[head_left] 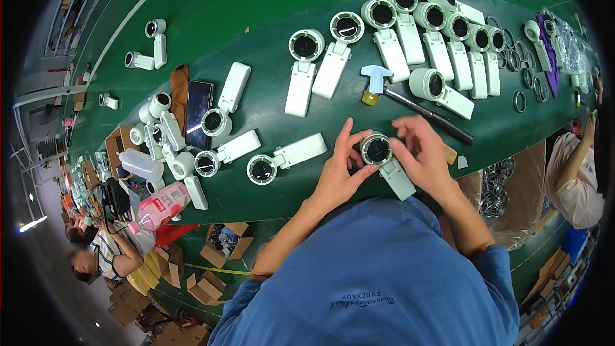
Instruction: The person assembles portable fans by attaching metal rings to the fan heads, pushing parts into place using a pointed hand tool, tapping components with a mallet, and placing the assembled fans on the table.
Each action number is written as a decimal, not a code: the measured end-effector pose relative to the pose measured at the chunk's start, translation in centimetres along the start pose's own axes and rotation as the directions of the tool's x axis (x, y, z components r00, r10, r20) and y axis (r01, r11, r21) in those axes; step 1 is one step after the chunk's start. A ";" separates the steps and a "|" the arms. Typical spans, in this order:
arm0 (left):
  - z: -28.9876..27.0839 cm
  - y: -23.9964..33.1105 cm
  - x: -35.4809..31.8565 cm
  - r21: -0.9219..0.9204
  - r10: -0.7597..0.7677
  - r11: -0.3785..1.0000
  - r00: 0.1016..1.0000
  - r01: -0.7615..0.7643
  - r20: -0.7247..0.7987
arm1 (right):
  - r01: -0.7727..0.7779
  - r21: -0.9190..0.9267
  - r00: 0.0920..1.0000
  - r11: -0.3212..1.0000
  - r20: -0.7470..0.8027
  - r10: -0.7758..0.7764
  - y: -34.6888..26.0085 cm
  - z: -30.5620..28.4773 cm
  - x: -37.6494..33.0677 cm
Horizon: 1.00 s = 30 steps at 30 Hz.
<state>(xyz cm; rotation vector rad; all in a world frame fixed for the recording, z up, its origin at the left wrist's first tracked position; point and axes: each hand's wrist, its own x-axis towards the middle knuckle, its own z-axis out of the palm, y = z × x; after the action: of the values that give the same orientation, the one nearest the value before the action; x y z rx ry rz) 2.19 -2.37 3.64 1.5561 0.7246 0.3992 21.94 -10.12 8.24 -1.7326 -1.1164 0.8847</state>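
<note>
A pale green handheld fan (396, 178) with a round head and a black disc in its middle is at the table's near edge, just in front of me. My left hand (344, 165) grips the left side of its head, thumb below and fingers above. At the right side of the head, my right hand (419, 155) holds on with the thumb, its other fingers curled above. A mallet (430, 115) with a light blue and yellow head and a dark handle lies beyond my right hand. Left of my hands rests another fan (300, 151), its head toward the left.
Several similar fans (300, 90) lie across the green table (269, 19). Metal rings (519, 101) are at the right. A phone (199, 107), a pink bottle (160, 207) and stacked fans sit left. Below the right edge stands a box of rings (496, 186). People are at both sides.
</note>
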 end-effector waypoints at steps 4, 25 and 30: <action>-0.1 -0.4 -0.2 0.047 0.042 0.998 0.999 -0.042 -0.009 | 0.014 0.061 0.990 0.998 0.140 -0.023 -1.7 2.9 4.3; 1.5 -1.9 -1.2 0.050 0.075 0.996 0.993 -0.070 -0.091 | 0.248 -0.344 0.894 0.906 0.442 -0.077 1.4 7.2 8.1; 2.1 -2.9 -1.4 -0.114 0.100 0.987 0.985 -0.116 -0.138 | 0.278 -0.158 0.892 0.947 0.409 -0.193 3.7 7.1 8.8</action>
<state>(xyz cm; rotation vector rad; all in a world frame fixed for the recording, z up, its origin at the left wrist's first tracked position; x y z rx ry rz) 1.90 -4.95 0.78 1.4670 0.7056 0.6207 19.82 -0.72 1.25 -1.5770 -1.7042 1.0094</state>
